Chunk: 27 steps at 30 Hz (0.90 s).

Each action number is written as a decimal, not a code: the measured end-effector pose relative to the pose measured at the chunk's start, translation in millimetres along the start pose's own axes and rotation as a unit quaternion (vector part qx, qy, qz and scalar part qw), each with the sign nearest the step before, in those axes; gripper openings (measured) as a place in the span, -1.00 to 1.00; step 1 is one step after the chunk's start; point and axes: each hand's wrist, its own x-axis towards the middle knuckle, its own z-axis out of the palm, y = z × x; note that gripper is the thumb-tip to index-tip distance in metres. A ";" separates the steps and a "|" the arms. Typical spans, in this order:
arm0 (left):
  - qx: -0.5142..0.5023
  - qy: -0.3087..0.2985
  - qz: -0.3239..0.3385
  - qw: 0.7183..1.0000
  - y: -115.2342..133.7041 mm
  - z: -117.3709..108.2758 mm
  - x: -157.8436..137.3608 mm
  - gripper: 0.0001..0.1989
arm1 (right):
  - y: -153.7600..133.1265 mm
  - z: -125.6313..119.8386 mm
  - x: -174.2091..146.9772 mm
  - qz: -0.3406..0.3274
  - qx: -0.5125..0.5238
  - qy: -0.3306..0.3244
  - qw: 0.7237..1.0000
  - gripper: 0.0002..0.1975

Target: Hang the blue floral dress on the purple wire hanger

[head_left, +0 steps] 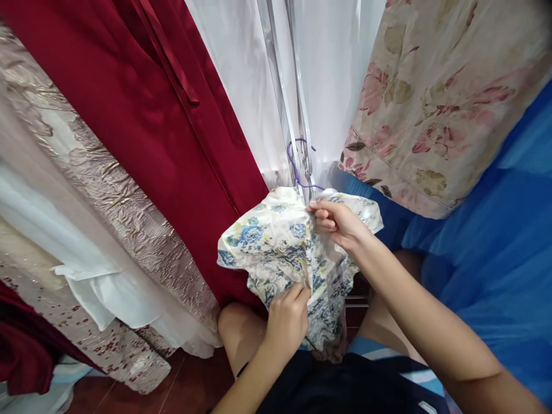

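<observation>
A small white garment [259, 230] with a blue and yellow flower print and short sleeves hangs in front of me on a purple hanger [297, 167]. Down its middle runs a straight seam or opening edge. My right hand [338, 223] pinches the cloth near the top of that line, just below the neckline. Lower down, my left hand [290, 315] is closed on the same edge, fingers curled with the knuckles up. Whether a zip pull or fastener lies in the right fingertips, I cannot make out.
A metal stand [280, 75] rises behind the hanger's hook. Long hanging clothes close in: dark red satin [172, 155] and embossed beige fabric [103, 172] at left, white cloth [233, 52] behind, pink-flowered fabric [414, 109] and blue cloth [487, 253] at right. Red tiles [172, 385] lie below.
</observation>
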 end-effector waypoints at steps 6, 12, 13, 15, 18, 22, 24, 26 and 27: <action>-0.019 -0.022 0.059 0.998 0.8 -27.1 17.9 -0.90 | -1.0 10.1 -3.1 -0.080 -0.047 0.016 0.996 -0.86; -0.109 0.281 0.090 0.949 -1.9 -105.4 93.4 -0.64 | 14.8 3.2 -16.8 -0.143 -0.176 0.030 0.973 -0.81; -0.101 0.264 0.106 0.953 -3.2 -114.0 106.8 -0.67 | 16.4 2.1 -17.0 -0.146 -0.188 0.026 0.971 -0.79; -0.081 0.235 0.144 0.958 -5.9 -123.3 129.4 -0.81 | 19.6 0.2 -15.0 -0.154 -0.207 0.025 0.966 -0.77; -0.056 0.261 0.174 0.948 -8.0 -125.1 148.4 -0.83 | 25.5 -2.0 -8.7 -0.169 -0.233 0.039 0.957 -0.75; -0.064 0.334 0.159 0.927 -15.8 -130.7 149.8 -0.86 | 36.4 -5.5 -3.5 -0.167 -0.256 0.047 0.951 -0.78; -0.085 0.386 0.120 0.911 -31.3 -138.9 146.1 -0.86 | 43.3 -10.5 -5.1 -0.152 -0.283 0.047 0.946 -0.79; -0.108 0.454 0.059 0.883 -58.6 -147.3 141.9 -0.85 | 51.2 -19.0 -10.2 -0.126 -0.311 0.041 0.941 -0.78; -0.120 0.487 0.025 0.865 -75.9 -149.8 139.5 -0.84 | 55.3 -24.4 -14.0 -0.112 -0.320 0.037 0.940 -0.78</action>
